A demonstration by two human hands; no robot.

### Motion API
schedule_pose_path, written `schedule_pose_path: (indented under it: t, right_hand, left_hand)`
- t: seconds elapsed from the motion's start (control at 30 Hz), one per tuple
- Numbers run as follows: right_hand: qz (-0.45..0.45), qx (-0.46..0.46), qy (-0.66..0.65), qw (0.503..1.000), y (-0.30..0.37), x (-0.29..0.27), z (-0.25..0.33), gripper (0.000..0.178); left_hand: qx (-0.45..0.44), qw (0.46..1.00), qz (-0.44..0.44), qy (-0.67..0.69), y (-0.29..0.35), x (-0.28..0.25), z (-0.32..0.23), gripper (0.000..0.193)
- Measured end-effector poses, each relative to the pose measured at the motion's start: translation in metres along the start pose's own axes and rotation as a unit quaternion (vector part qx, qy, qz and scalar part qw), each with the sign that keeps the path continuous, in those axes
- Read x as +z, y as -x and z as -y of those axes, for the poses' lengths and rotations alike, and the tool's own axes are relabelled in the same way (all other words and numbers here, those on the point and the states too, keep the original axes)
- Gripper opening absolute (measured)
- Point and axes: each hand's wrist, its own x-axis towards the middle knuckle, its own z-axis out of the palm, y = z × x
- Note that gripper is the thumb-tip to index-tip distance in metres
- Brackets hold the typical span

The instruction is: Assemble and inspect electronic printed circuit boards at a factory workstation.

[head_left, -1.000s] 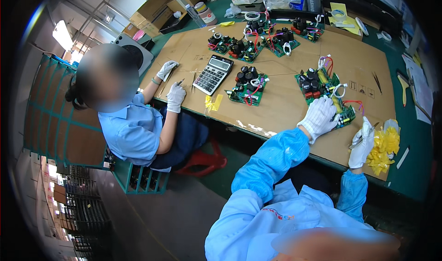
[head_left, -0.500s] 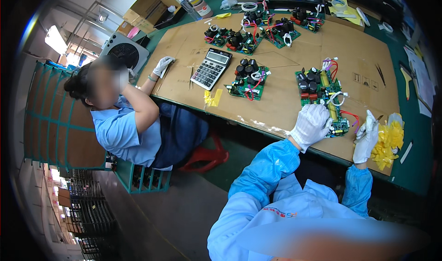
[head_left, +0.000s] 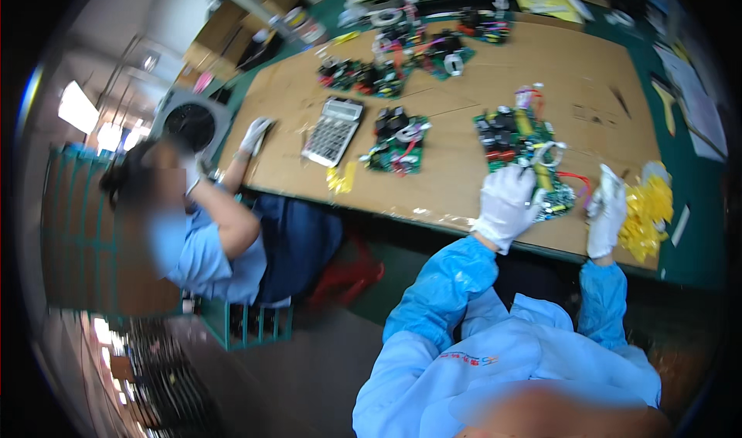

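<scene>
Circuit board (head_left: 522, 140), green and crowded with black, red and yellow parts, is lying toward the right near side of a cardboard sheet (head_left: 456, 140) that is covering much of the green worktop (head_left: 699, 241). Gloved left hand (head_left: 504, 206) is resting over its near edge, fingers bending down onto it; whether they are gripping it is not showing clearly. Gloved right hand (head_left: 607, 214) is hovering or resting just right of the board, fingers pointing away; blur is hiding whether they are pinching anything. Crumpled yellow pieces (head_left: 646, 215) are lying just right of that hand. Farther left, another board (head_left: 397, 144) and a calculator (head_left: 334, 132) are lying before a seated co-worker (head_left: 205, 241)
</scene>
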Motion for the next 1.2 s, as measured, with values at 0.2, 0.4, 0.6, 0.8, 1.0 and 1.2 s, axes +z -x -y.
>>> schedule_pose_path:
  t: [0.2, 0.4, 0.6, 0.8, 1.0, 1.2]
  right_hand:
    - [0.011, -0.015, 0.008, 1.0, -0.006, -0.011, -0.013, 0.039]
    - [0.013, -0.028, 0.005, 1.0, -0.008, -0.007, -0.017, 0.041]
    - [0.016, -0.033, 0.013, 0.999, -0.008, -0.008, -0.013, 0.039]
    - [0.01, -0.019, 0.01, 1.0, -0.006, -0.007, -0.012, 0.038]
    - [0.016, -0.041, -0.022, 0.999, -0.008, -0.011, -0.02, 0.041]
    - [0.034, -0.046, -0.012, 0.998, -0.002, -0.011, -0.006, 0.048]
  left_hand:
    - [-0.008, 0.999, 0.013, -0.041, 0.002, 0.005, -0.005, 0.035]
    - [0.007, 0.998, -0.009, -0.062, 0.002, 0.008, 0.003, 0.031]
    - [0.052, 0.995, -0.036, -0.075, -0.003, 0.016, 0.009, 0.025]
    - [-0.016, 0.996, -0.08, 0.024, -0.019, 0.0, 0.014, 0.013]
    - [-0.218, 0.851, -0.168, 0.448, -0.021, -0.051, 0.037, 0.012]
    - [-0.263, 0.832, -0.164, 0.461, 0.055, -0.029, 0.043, 0.049]
